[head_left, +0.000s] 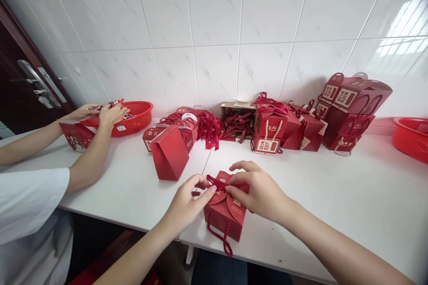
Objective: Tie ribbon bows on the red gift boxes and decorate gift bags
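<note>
A small red gift box (224, 218) stands upright on the white table in front of me, its rounded top flaps folded together. A dark red ribbon (219, 182) lies across the top of the box. My left hand (190, 200) pinches the ribbon at the left side of the lid between thumb and fingers. From the right, my right hand (259, 189) grips the ribbon near the middle of the lid, its thumb and index finger close together. A twisted red cord handle (220, 234) hangs down the front of the box.
A plain red box (170, 153) stands to the left. Behind are loose red ribbons (210, 128), an open carton (230, 107) and stacked red boxes (354, 102). A red basket (411, 138) sits far right. At left, a co-worker's hands (112, 113) reach over another red basket (140, 120).
</note>
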A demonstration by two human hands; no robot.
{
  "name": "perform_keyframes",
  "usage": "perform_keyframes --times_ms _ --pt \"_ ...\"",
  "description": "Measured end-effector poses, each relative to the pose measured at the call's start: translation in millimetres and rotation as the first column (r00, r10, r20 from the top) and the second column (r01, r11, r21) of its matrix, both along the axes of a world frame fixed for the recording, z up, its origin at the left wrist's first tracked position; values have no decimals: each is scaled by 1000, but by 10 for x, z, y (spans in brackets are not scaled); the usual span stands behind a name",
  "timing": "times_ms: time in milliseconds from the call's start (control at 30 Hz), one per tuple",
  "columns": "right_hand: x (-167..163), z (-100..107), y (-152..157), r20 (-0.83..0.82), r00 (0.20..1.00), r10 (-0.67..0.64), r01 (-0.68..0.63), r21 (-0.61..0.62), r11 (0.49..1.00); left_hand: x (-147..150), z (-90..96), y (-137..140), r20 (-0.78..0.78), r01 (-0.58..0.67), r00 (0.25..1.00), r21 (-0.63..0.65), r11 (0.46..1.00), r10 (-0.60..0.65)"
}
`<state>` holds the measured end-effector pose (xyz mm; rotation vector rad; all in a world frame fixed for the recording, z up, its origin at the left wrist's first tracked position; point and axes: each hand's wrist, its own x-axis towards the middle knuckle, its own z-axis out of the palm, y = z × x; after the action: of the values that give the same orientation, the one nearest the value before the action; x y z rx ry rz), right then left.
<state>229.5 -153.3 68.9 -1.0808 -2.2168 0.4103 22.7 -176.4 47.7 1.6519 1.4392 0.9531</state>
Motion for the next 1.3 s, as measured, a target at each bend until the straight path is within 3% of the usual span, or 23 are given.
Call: perform_keyframes --times_ms 300,600,800,933,1000,1167,1233,1300 --pt "-72 -65 -38 46 999 -3 1 39 999 -23 49 -17 8 75 997 -42 996 -75" --pt "-48 -69 -35 72 997 7 -10 42 999 -44 33 -51 140 106 985 -70 992 -95" --pt "127 13 -276 142 990 23 -32 64 997 135 -129 -392 -78 127 990 116 985 -118" --pt "263 19 -571 276 959 70 -98 87 991 357 -214 -491 -121 273 959 143 951 -257" --pt "370 -24 -610 358 933 44 -78 79 994 425 -279 -444 -228 327 930 154 932 -289" --pt "975 -237 -285 384 902 -197 154 139 978 409 -603 -283 -646 402 747 248 881 -159" --pt "1325 -373 -45 369 888 -274 228 164 960 377 -724 -263 -707 428 698 289 856 -111" --pt "1664 -530 222 324 840 -436 380 224 898 359 -798 -266 -721 435 689 336 835 -68"
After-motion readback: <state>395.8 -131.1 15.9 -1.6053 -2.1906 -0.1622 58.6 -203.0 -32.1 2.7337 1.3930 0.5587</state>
